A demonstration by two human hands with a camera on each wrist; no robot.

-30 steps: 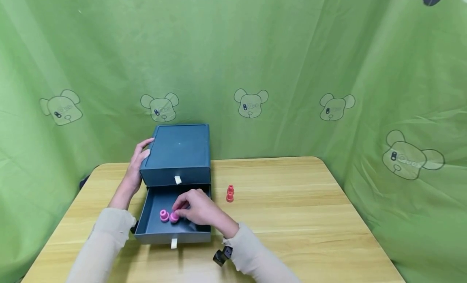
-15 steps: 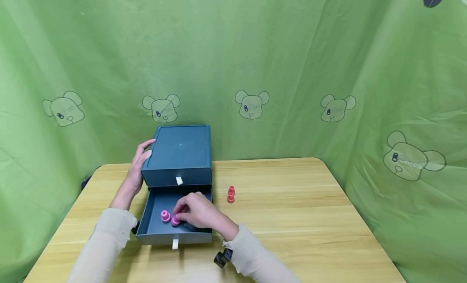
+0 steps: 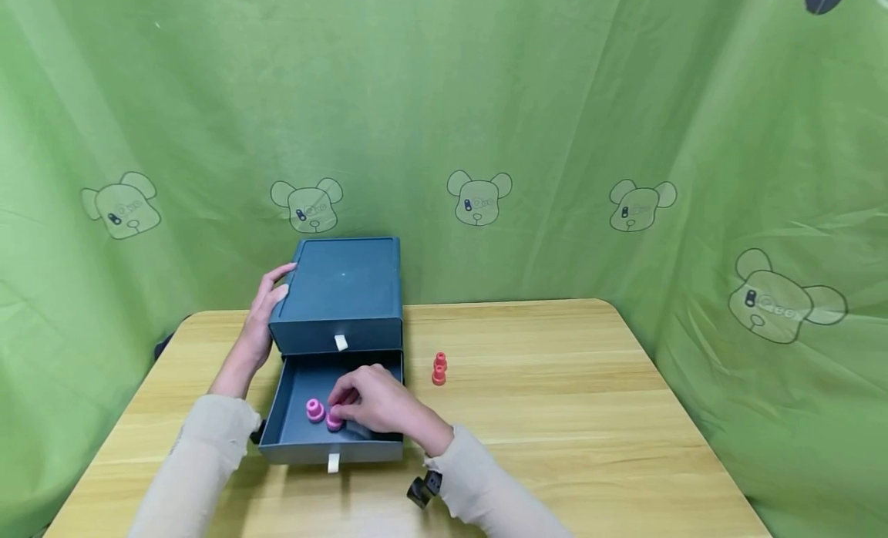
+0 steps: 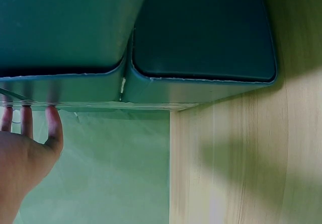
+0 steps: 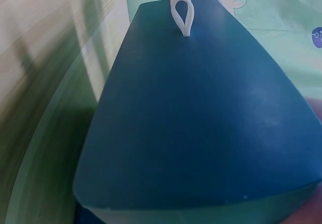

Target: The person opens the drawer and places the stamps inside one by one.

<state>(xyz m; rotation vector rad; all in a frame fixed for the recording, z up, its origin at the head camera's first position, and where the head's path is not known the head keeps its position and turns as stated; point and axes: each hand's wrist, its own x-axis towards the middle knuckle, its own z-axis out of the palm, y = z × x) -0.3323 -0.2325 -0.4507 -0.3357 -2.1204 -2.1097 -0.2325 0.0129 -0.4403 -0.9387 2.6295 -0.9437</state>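
A dark blue two-drawer box stands on the table, its lower drawer pulled out. Inside that drawer my right hand pinches a small pink stepped plastic piece between thumb and fingers. A matching pink piece stands upright just left of it. My left hand touches the box's left side with extended fingers, and the left wrist view shows the fingertips against that wall. In the right wrist view the drawer's front hides the pink pieces and nearly all of the hand.
Two small red pieces of similar shape stand close together right of the box on the wooden table. The upper drawer is closed. White pull tabs stick out from both drawers. A green curtain hangs behind.
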